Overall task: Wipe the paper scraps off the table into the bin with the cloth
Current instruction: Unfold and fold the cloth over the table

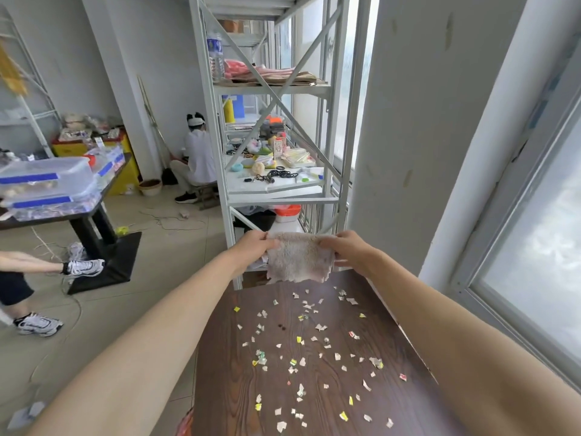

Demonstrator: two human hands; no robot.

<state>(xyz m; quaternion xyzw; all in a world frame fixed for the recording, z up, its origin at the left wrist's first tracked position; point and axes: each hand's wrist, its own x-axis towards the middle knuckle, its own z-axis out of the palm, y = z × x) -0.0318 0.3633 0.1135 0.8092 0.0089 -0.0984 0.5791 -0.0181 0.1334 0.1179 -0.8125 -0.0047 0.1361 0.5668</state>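
Overhead, held up past the far edge of the bench (393, 357): cloth (298, 258), pinched at its top corners by left hand (256, 245) and right hand (347, 248), both closed on it. Scattered across the dark wood: paper scraps (301, 347). No bin visible.

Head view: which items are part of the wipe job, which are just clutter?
Job:
- cloth, held up by left hand and right hand
- paper scraps scattered on the table
- bin: not visible

Clutter:
- metal shelving with bottle
- storage boxes
- seated person
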